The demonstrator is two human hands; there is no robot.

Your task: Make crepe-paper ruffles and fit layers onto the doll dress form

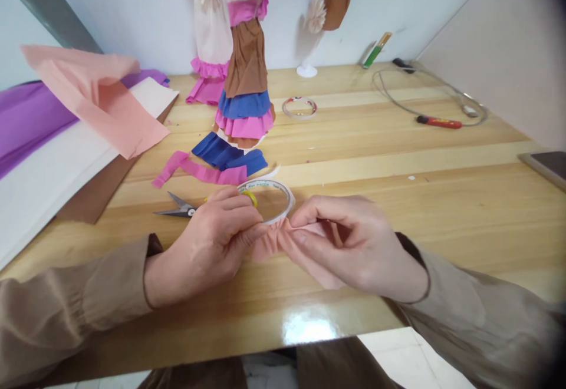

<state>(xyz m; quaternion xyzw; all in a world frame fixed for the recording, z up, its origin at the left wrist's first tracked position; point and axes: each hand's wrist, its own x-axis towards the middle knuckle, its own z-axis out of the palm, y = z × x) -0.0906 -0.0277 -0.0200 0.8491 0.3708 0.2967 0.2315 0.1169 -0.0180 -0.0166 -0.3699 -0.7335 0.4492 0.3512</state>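
Between my two hands a strip of peach crepe paper (277, 238) is bunched into small pleats. My left hand (212, 238) pinches its gathered left end. The thumb and forefinger of my right hand (349, 238) are closed on the strip farther right, and its loose end hangs below. A roll of double-sided tape (287, 193) lies right behind the pleats, against or very near my left fingers. Scissors (177, 207) with a yellow handle rest on the table, partly hidden behind my left hand.
Behind the tape lie a pink paper strip (207, 171) and blue paper pieces (221, 152). Crepe sheets (110, 100) are stacked at left. A layered paper dress (246, 62) stands at the back, near another tape roll (299, 108). A grey cable (384, 91) and red-handled tool (440, 122) lie at right.
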